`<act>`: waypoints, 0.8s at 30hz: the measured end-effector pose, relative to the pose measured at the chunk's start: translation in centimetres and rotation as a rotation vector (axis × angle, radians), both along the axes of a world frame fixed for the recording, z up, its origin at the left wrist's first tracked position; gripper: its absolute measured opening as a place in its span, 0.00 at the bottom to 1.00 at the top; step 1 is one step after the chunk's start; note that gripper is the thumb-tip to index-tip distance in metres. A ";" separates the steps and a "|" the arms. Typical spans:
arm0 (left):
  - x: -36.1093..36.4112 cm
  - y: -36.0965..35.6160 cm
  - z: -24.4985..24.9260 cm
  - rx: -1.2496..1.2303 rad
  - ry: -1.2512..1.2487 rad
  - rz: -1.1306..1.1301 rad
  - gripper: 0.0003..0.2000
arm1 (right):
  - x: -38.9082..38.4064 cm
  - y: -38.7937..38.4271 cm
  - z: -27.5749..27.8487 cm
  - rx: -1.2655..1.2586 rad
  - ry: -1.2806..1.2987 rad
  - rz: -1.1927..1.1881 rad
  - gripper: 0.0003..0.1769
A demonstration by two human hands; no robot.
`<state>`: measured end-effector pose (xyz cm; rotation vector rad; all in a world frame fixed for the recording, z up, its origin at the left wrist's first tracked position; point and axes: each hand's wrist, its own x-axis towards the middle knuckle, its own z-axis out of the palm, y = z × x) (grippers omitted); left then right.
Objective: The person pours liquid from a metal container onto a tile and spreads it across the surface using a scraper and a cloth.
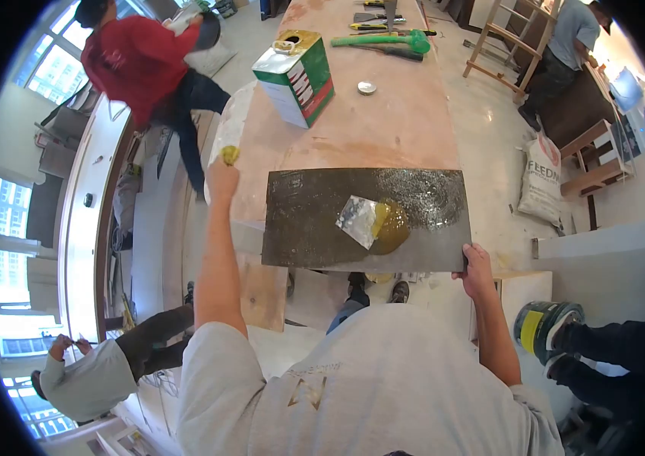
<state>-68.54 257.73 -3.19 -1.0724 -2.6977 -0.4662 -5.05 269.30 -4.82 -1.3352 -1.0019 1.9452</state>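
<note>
A dark rectangular board (307, 220) lies across the near end of the work table, partly smeared with shiny amber glue. On it a thick glue puddle (395, 228) spreads beside a flat, square spreader (357, 219), whose right edge is coated. My right hand (477, 267) is closed around the board's near right corner. To the left of the board, my left hand (224, 181) is closed on a small round yellow thing (229, 155) of a kind I cannot make out. Farther up stands a green and white tin (292, 87), its top stained with glue.
A small round lid (366, 88), a green hammer-shaped tool (387, 39) and several hand tools lie on the table (391, 140). Other people (140, 61) work around it. At right are a wooden ladder (512, 38), a sack (541, 178) and a green bucket (535, 327).
</note>
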 end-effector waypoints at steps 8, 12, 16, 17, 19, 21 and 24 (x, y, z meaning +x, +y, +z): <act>-0.3 -3.1 2.7 0.620 -0.617 0.125 0.11 | -1.3 2.3 -0.1 0.053 0.002 0.004 0.12; 0.9 -3.5 5.2 0.532 -0.586 0.234 0.09 | -1.5 1.9 -0.3 0.043 0.017 -0.020 0.12; 3.9 -4.4 4.5 0.559 -0.518 0.175 0.11 | -1.6 1.5 -1.0 0.050 -0.003 -0.044 0.12; 5.4 -4.9 3.5 0.481 -0.428 0.097 0.12 | -1.6 1.4 -1.2 0.045 -0.015 -0.048 0.12; 12.3 -5.6 4.0 0.378 -0.402 -0.013 0.13 | -2.0 1.3 -1.2 0.042 -0.034 -0.057 0.12; 20.1 -5.6 3.8 0.319 -0.487 -0.137 0.13 | -2.4 1.1 -1.3 0.032 -0.059 -0.085 0.11; 26.5 -4.9 1.9 0.232 -0.608 -0.271 0.14 | -3.2 0.8 -0.8 0.040 -0.106 -0.094 0.11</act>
